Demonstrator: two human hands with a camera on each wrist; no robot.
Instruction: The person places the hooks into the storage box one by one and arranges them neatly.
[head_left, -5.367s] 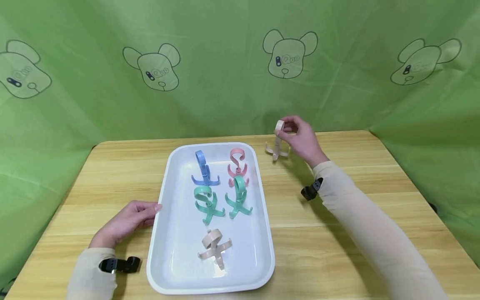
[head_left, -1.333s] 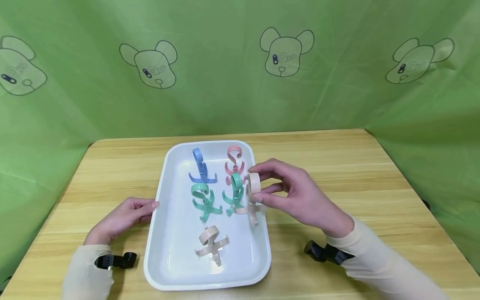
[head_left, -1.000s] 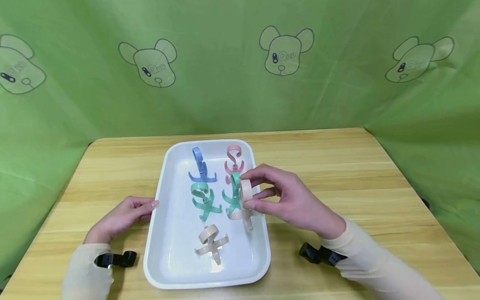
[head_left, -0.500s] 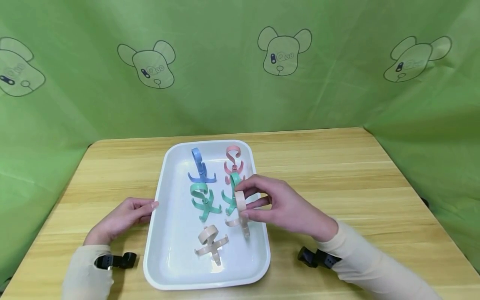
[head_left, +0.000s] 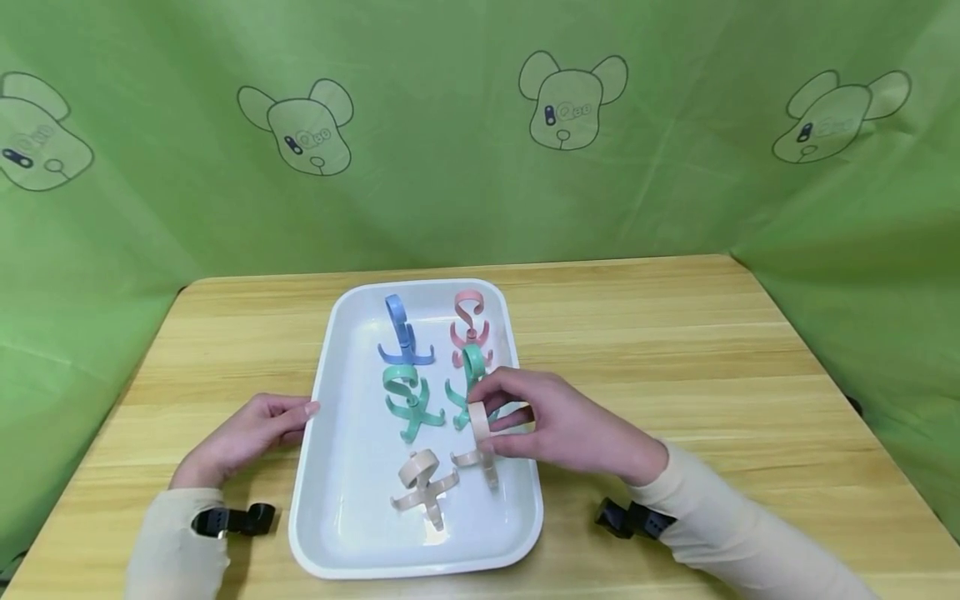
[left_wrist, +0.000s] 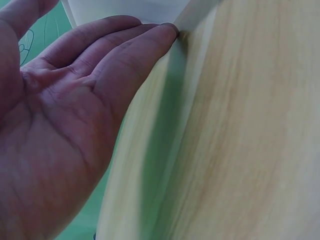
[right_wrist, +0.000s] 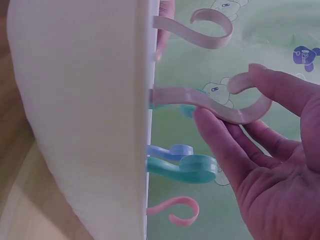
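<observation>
My right hand (head_left: 555,425) pinches the curved top of a beige four-pronged hook hanger (head_left: 478,422) between thumb and fingertips. That hanger is low inside the white tray (head_left: 352,550); the right wrist view shows its hook (right_wrist: 245,115) upright in my fingers. My left hand (head_left: 247,437) holds the tray's left rim, thumb on top and the other fingers against the outside. Another beige hanger (head_left: 424,492) stands just left of the held one. Behind are two green hangers (head_left: 412,408), the right one partly hidden by my hand, then a blue hanger (head_left: 405,337) and a pink hanger (head_left: 470,329).
The tray stands on a wooden table (head_left: 675,333), with green cloth (head_left: 435,183) hanging behind and at the sides. Each wrist carries a black camera on a strap. The tray's near end has bare floor in front of the beige hangers.
My right hand has brought the beige hanger from the table behind the tray's right side into the tray, then lowered it toward the near side. My left hand has stayed at the rim.
</observation>
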